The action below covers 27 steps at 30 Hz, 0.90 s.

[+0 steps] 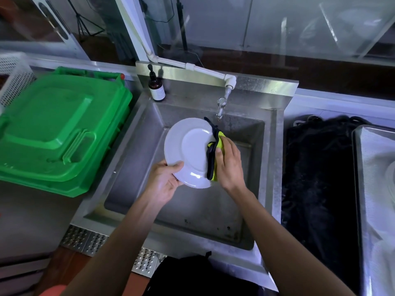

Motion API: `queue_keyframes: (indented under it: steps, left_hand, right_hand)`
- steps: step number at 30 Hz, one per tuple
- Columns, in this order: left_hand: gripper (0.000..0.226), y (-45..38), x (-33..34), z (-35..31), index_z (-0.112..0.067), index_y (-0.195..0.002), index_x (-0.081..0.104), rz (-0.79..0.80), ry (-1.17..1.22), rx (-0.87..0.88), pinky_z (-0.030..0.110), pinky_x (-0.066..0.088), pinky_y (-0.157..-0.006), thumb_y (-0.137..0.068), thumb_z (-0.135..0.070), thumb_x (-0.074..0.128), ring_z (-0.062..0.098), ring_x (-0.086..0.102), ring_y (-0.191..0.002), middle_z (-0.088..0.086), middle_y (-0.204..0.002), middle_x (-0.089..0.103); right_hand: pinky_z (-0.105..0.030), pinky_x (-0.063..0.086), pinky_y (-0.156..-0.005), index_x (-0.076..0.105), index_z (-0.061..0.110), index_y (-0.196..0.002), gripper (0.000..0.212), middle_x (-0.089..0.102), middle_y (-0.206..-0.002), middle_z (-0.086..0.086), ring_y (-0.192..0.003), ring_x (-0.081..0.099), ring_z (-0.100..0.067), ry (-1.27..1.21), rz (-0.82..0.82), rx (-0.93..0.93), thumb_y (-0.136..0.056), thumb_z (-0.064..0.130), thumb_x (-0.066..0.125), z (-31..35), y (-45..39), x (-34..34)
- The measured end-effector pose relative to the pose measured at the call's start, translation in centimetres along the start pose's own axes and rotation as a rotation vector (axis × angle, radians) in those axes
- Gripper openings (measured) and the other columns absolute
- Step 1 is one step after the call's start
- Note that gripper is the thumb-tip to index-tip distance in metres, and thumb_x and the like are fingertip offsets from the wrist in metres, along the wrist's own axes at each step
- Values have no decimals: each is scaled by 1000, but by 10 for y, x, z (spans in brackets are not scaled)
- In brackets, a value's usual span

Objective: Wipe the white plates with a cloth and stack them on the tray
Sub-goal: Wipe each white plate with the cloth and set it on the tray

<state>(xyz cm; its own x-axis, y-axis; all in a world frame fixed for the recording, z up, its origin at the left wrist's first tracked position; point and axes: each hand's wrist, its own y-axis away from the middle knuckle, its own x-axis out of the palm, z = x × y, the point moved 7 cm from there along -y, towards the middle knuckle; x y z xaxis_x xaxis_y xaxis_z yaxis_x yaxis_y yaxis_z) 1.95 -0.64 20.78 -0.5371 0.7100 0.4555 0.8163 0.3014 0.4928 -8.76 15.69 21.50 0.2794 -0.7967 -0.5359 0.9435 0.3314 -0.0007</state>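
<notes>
A white plate (pixel 188 150) is held tilted over the steel sink (pixel 136 150). My left hand (pixel 164 180) grips its lower left rim, thumb on the face. My right hand (pixel 228 163) grips a yellow-green and dark cloth (pixel 213 154) and presses it against the plate's right edge. At the far right a metal tray (pixel 359 167) lined with white cloth holds what looks like white plates (pixel 390 178), mostly cut off by the frame edge.
A green plastic bin lid (pixel 59 129) lies left of the sink. A brown pump bottle (pixel 156 87) stands at the sink's back left corner, the tap (pixel 221 105) behind the plate. A black mat (pixel 316 178) lies between sink and tray. A white perforated basket (pixel 15 75) sits far left.
</notes>
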Motion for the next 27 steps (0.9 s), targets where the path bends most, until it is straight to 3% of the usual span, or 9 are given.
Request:
queue_keyframes:
  steps: [3, 13, 20, 27]
  left_hand:
    - [45, 2, -5, 2, 1, -121, 66, 19, -58, -29, 50, 61, -78, -77, 1, 72, 38, 69, -111, 17, -122, 72]
    - [27, 9, 0, 1, -6, -100, 79, 121, -228, -24, 44, 61, -69, -74, -2, 70, 37, 73, -100, 19, -113, 74]
    - [37, 10, 5, 1, 4, -108, 70, 127, -356, -62, 54, 59, -79, -72, -5, 73, 43, 71, -99, 25, -110, 73]
    - [21, 12, 4, -8, -8, -98, 77, 225, -418, -61, 41, 59, -67, -77, -12, 74, 35, 73, -93, 17, -100, 75]
  right_hand:
    - [-34, 22, -120, 35, 21, -154, 47, 36, -157, 2, -144, 27, -18, -5, 13, 22, -109, 30, 32, -4, -9, -4]
    - [-45, 31, -114, 40, 29, -149, 45, 43, -151, 10, -138, 36, -19, 163, 0, -86, -108, 40, 26, 21, -22, -2]
    - [-43, 30, -111, 46, 29, -145, 45, 45, -148, 12, -135, 36, -15, 232, 14, -293, -108, 41, 23, 50, -4, 14]
    - [-41, 30, -111, 48, 26, -145, 44, 46, -147, 13, -140, 36, -13, 231, 95, -539, -109, 36, 25, 69, 13, 22]
